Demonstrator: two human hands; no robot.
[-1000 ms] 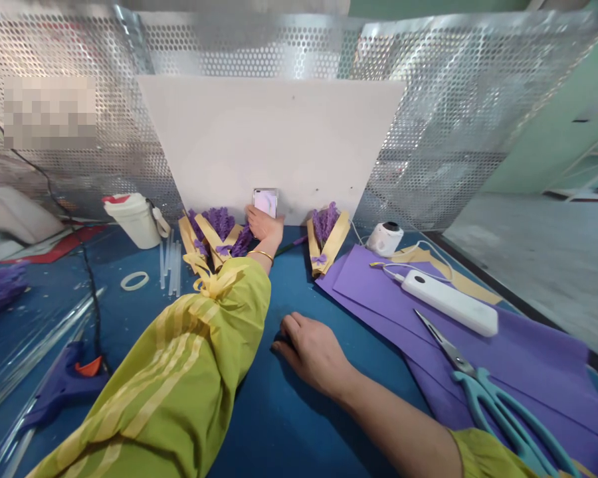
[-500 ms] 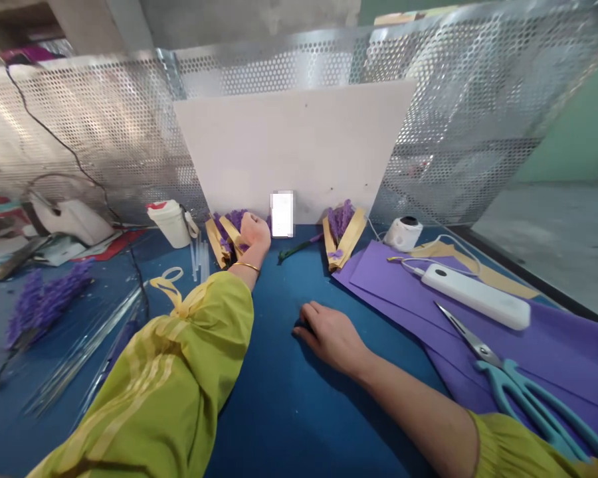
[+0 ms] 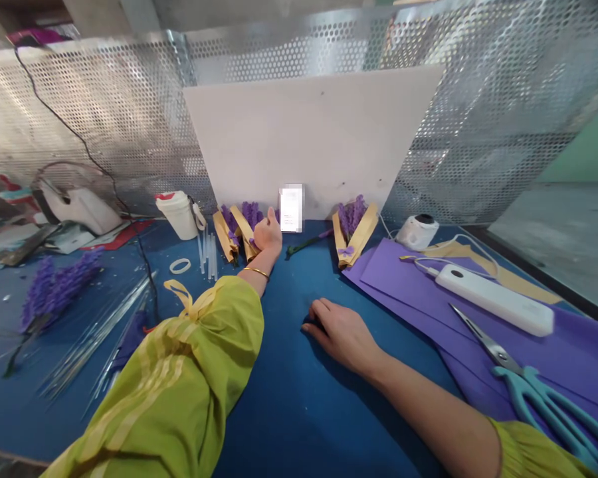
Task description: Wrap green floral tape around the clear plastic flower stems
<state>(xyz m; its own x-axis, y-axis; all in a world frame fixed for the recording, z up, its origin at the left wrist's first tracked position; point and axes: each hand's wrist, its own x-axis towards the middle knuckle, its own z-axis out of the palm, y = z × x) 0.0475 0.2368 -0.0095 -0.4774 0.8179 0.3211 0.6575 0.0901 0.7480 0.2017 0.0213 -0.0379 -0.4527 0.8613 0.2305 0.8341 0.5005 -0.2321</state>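
My left hand (image 3: 268, 234) reaches to the back of the blue table, just left of a phone (image 3: 292, 209) whose lit screen is blurred out. Its thumb points up, apart from the palm; the other fingers are mostly hidden behind the hand. Whether it touches the phone I cannot tell. Beside it stand small purple flower bouquets in tan paper (image 3: 224, 236). My right hand (image 3: 341, 332) rests on the table, fingers loosely bent, thumb apart, with nothing seen in it. Beyond it lie a green-stemmed purple flower (image 3: 306, 245) and another wrapped bouquet (image 3: 353, 232).
On the right, teal-handled scissors (image 3: 518, 375) and a long white device (image 3: 493, 299) lie on purple sheets (image 3: 398, 292). Clear sticks (image 3: 209, 255), a tape ring (image 3: 180, 266), a white tub (image 3: 179, 216), thin wires (image 3: 99, 338) and purple flowers (image 3: 54, 292) are left. A white board (image 3: 309, 139) stands behind.
My left hand has turned, its thumb now raised beside the phone. The view has shifted slightly, uncovering the tape ring. My right hand stays on the table.
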